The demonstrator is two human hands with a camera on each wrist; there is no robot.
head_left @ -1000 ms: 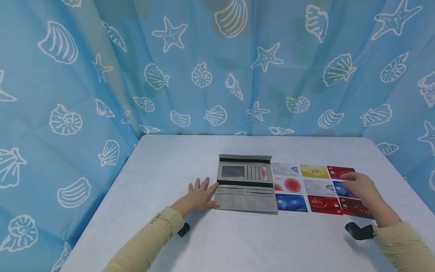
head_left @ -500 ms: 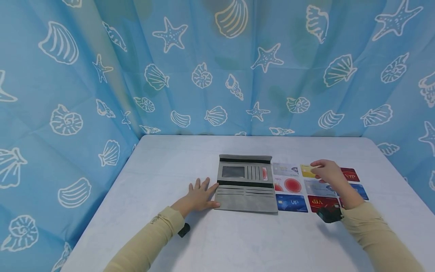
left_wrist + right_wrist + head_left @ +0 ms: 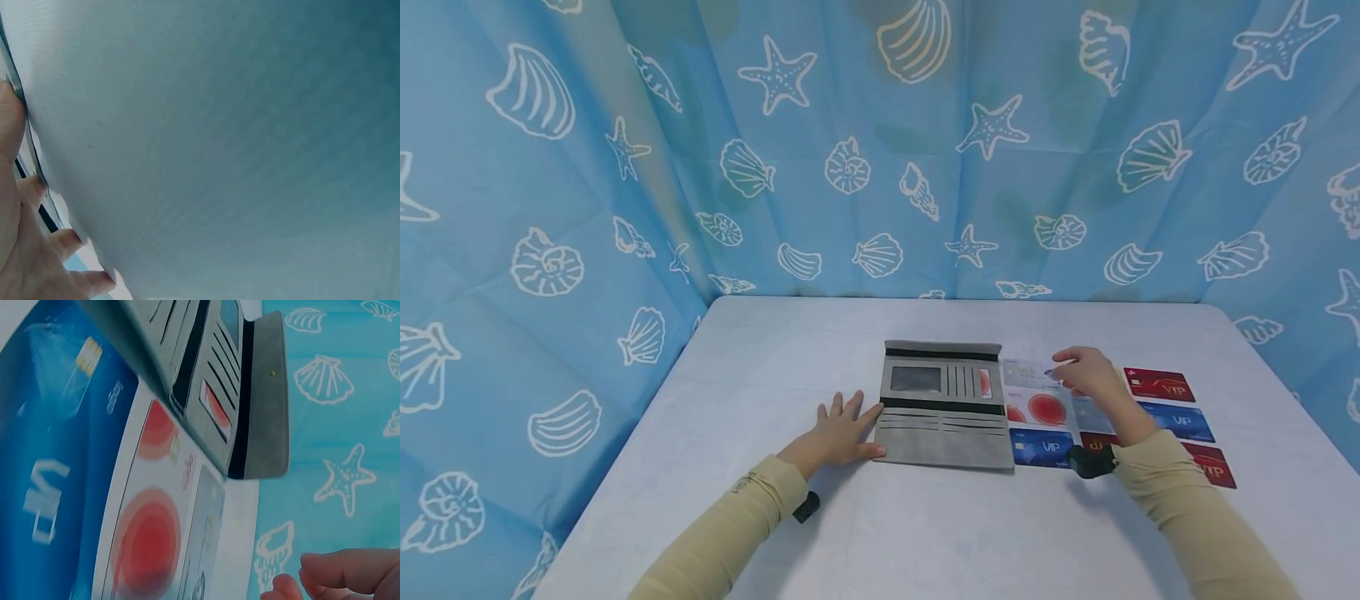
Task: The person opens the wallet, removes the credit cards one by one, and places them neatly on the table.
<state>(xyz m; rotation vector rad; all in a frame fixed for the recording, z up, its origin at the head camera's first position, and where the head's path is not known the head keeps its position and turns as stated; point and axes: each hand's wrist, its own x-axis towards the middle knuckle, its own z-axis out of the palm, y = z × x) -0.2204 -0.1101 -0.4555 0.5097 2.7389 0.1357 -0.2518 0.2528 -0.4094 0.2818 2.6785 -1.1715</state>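
A grey wallet [image 3: 940,452] lies unfolded in the middle of the table, with one red-and-white card [image 3: 985,383] in a slot. My left hand [image 3: 833,435] rests beside it, fingers spread, thumb and forefinger touching its left edge. My right hand [image 3: 1093,377] is over the back row of cards, fingertips near a silver card [image 3: 1021,372]; I see nothing held between its loosely bent fingers. Most of the yellow card lies hidden under this hand. In the right wrist view, the white card with red circles [image 3: 150,544] sits against the wallet [image 3: 265,412].
Cards lie in rows right of the wallet: a blue VIP card [image 3: 1041,448] in front, a red card [image 3: 1159,385], another blue card [image 3: 1180,422] and a red card [image 3: 1213,467] farther right. A blue shell-patterned curtain [image 3: 850,225] hangs behind the white table [image 3: 760,342].
My right hand has moved left from the right-hand column of cards, across the yellow card, towards the silver card. The left hand and the wallet have stayed put.
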